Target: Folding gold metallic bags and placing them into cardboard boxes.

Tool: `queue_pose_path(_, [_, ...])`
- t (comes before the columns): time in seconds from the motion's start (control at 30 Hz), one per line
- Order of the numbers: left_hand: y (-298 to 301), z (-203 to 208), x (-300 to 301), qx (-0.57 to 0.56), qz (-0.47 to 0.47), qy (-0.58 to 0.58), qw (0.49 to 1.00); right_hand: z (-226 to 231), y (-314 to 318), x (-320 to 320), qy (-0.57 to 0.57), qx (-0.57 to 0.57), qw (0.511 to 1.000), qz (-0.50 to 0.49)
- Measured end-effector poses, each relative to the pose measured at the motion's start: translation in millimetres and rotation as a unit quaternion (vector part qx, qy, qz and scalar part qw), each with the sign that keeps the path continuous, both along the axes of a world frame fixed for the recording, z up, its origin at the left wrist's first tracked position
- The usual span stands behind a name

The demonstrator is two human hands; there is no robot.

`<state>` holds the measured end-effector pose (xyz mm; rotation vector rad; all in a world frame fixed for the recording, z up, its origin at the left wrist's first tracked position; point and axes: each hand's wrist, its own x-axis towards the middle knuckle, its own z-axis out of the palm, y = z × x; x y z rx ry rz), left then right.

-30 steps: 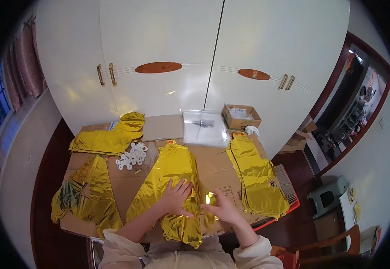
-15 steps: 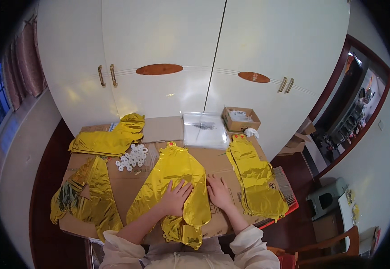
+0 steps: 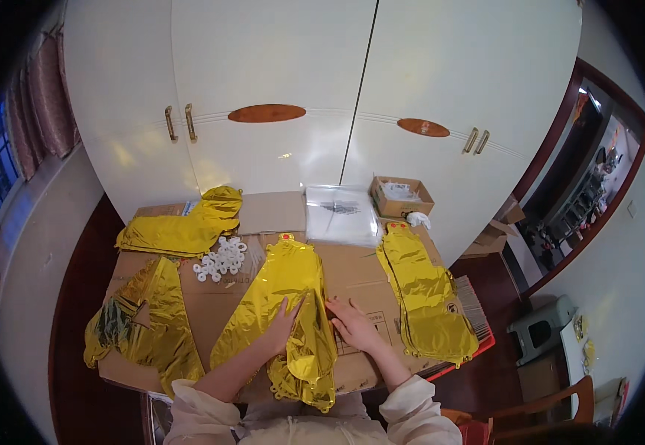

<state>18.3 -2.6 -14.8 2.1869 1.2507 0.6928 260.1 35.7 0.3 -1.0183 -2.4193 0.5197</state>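
Central gold foil (image 3: 287, 276), right hand (image 3: 354, 326) spread at its edge; left hand (image 3: 281, 331) atop, whether pinching unclear

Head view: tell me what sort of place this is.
Probably a room in a home, turned into a makeshift workspace: tall white cabinets with metal handles and a pinkish curtain look domestic, while the cardboard-covered work surface carries gold foil pieces.

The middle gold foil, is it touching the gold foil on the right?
Apart. The head view plainly shows cardboard between the middle gold foil and the right-hand gold foil.
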Motion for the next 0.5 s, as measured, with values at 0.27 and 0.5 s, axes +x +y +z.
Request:
queue_pose_path(0.27, [7.3, -18.7, -6.3, 0.092, -0.044, 0.192, 0.976, -1.9, 4.0, -5.2, -0.047, 0.039, 0.998, 0.017])
queue_pose_path(0.5, [19.5, -40.7, 1.1, -0.507, 0.099, -0.584, 0.626, -2.5, -0.3, -17.5, -0.064, 0.086, 0.994, 0.020])
